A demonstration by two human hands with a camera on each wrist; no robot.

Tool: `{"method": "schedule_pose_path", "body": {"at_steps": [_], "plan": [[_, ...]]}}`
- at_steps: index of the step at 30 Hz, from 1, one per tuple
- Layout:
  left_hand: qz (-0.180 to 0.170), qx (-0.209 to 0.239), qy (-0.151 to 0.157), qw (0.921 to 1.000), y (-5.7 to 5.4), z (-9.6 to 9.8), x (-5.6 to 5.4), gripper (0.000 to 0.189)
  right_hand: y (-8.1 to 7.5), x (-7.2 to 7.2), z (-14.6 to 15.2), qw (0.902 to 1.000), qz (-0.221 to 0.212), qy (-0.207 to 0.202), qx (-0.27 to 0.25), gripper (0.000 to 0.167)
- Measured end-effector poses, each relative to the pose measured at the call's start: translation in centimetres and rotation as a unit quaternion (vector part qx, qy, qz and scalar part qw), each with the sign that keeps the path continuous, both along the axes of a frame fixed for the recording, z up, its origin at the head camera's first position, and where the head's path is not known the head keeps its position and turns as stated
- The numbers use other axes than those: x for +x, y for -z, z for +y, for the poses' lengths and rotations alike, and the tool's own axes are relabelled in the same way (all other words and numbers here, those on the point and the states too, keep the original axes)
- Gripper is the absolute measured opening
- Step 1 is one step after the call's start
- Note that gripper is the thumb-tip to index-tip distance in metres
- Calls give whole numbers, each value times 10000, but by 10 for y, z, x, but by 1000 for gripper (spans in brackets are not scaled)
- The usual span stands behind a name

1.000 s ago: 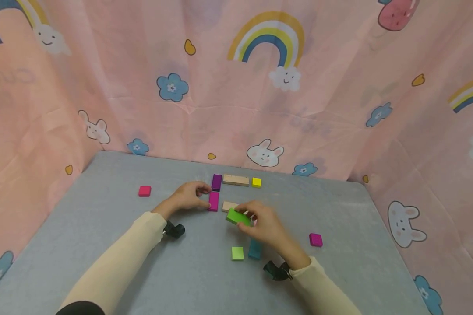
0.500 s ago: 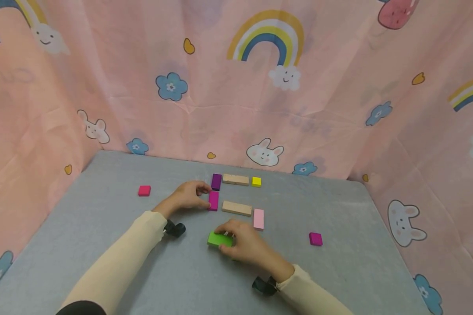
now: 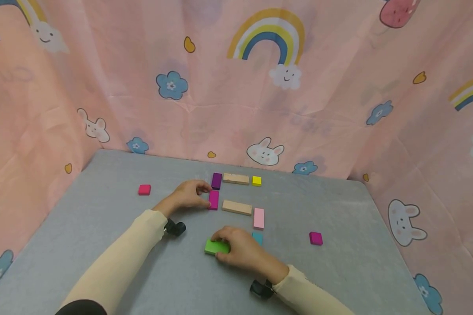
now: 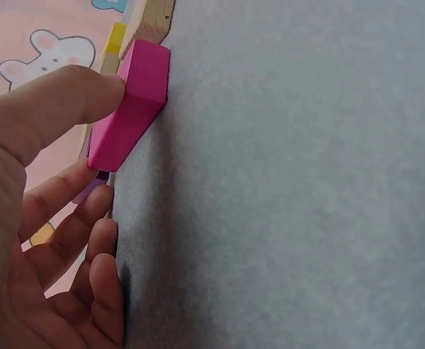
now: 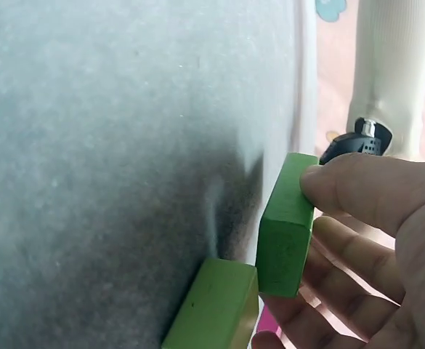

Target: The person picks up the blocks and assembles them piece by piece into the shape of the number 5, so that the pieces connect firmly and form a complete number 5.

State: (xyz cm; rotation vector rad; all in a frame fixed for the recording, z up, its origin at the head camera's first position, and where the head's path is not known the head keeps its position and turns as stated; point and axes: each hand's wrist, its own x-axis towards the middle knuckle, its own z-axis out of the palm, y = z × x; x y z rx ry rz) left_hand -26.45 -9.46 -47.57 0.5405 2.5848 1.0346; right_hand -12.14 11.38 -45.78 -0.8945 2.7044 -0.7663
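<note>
My left hand [image 3: 189,194] pinches a magenta block [image 3: 213,200] lying on the table; in the left wrist view the thumb presses one face and the index fingertip sits at its far end. A bright green block [image 3: 216,247] is held between the thumb and fingers of my right hand [image 3: 242,249], low over the table nearer to me. In the right wrist view a light green block [image 5: 216,305] stands close beside the held one; the hand hides it in the head view. A teal block [image 3: 257,238] shows partly from behind the right hand.
Beyond the magenta block lie a purple block [image 3: 217,181], a wooden block [image 3: 236,179] and a yellow cube [image 3: 256,181]. A second wooden block [image 3: 237,208] and a pink block [image 3: 259,218] lie between the hands. Apart are a red block [image 3: 144,190] and another magenta block [image 3: 316,238].
My right hand has carried the green block left and toward me, lowering it and uncovering the nearer wooden block and the pink block. My left hand stays at the magenta block.
</note>
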Motion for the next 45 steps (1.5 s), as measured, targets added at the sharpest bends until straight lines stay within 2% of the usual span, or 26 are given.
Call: {"method": "schedule_pose_path", "body": {"at_steps": [12,19,30,37,42,45], "plan": [[57,57,13,10000,-1,-1,0,48,5,1,-5,9997,-64,0,219,30],[-33,97,15,9999,-3,-1,2,48,6,1,-7,9998,-140,35,170,30],[-131,83,-26,9999,-1,-1,3,49,7,1,-10,9996,-37,-23,262,29],[-133,267,-38,9995,1,-3,4,49,7,0,-8,9996,-7,-39,267,29],[12,633,-175,9978,-1,-11,7,51,5,1,-3,9997,-17,-1,240,31],[311,757,-307,9962,-5,-20,9,50,5,1,0,9998,33,16,200,31]]}}
